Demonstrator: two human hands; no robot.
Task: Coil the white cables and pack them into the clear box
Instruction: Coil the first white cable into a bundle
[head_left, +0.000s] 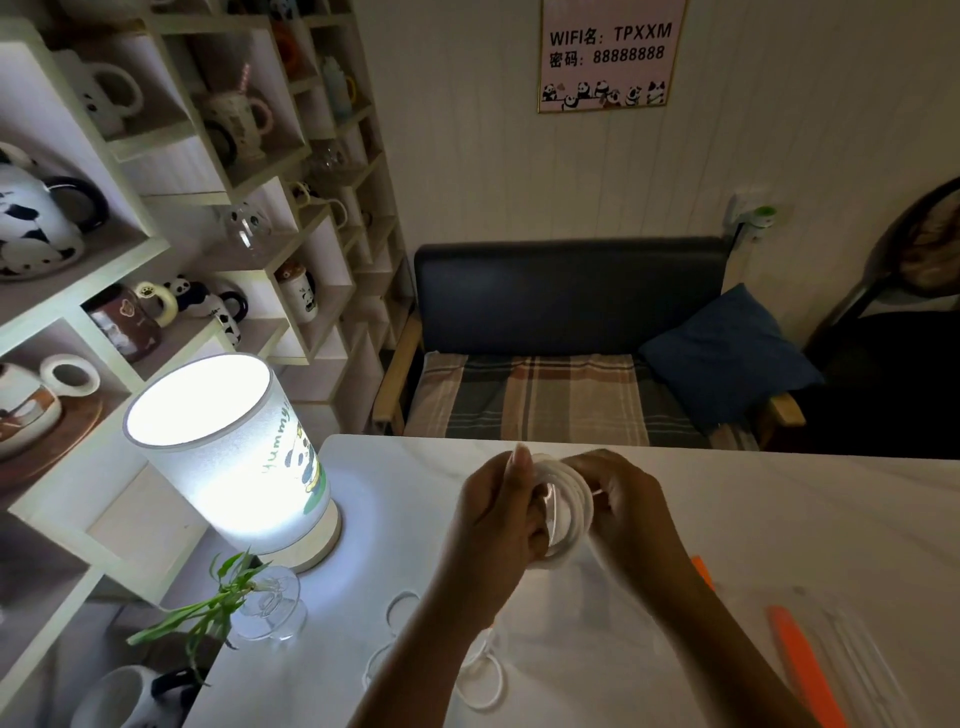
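Left hand (501, 512) and right hand (626, 501): both grips curled round one coiled white cable (563, 512), held between them above the desk (779, 519). Loose white cable loops (485, 680) lay on the desk beneath the wrists. Clear box (852, 649), orange-edged, sat at right. Lit lamp (234, 447) read "Yummy". Wall sign (610, 52) read "WIFI名: TPXXM, 密码: 88888888".

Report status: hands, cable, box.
Left hand and right hand both grip the cable coil above the table. Loose cable below. Clear box at right, nothing blocking.
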